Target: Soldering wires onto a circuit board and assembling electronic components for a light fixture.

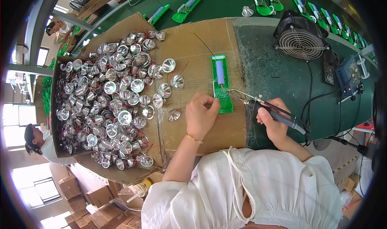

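In my right hand (275,124) is a soldering iron (291,122) with a dark handle and a thin metal tube running along it. Its tip end reaches the small green circuit board (221,93) in an open green plastic housing (227,106). A purple cylindrical battery (219,71) lies in the upper half of that housing. My left hand (200,115) has its fingers pinched together at the housing's left edge, beside the board; what they hold is hidden. Thin red wires show near the board, and a dark wire sticks out beyond the housing's far end.
Shiny reflector cups (137,85) with red wires fill a cardboard box at left, several spilling onto the cardboard sheet (193,47). A black fan (301,39) and blue soldering station (349,76) stand right, with cables between. More green housings (188,9) line the far side.
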Demonstrator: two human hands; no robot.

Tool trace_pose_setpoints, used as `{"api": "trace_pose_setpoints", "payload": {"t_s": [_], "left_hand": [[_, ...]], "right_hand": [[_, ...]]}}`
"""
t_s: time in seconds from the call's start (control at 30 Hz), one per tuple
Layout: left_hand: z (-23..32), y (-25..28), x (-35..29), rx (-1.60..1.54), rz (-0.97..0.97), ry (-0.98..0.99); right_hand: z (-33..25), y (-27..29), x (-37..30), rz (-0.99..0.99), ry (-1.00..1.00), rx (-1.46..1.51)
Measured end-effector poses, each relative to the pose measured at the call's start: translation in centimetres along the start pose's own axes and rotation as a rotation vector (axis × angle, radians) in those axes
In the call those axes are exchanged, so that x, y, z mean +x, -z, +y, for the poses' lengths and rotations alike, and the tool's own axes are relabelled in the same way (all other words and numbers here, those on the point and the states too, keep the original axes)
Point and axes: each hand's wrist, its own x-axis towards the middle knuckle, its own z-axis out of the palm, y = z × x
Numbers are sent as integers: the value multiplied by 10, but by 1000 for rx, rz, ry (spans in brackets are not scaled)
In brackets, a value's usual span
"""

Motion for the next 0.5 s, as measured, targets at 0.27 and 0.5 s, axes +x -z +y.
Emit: {"api": "trace_pose_setpoints", "payload": {"t_s": [0.27, 0.5], "left_hand": [[12, 37, -19, 45, -147, -398], [-6, 14, -22, 107, -17, -368]], "right_hand": [[1, 12, -2, 0, -1, -24], [2, 4, -4, 5, 7, 3]]}}
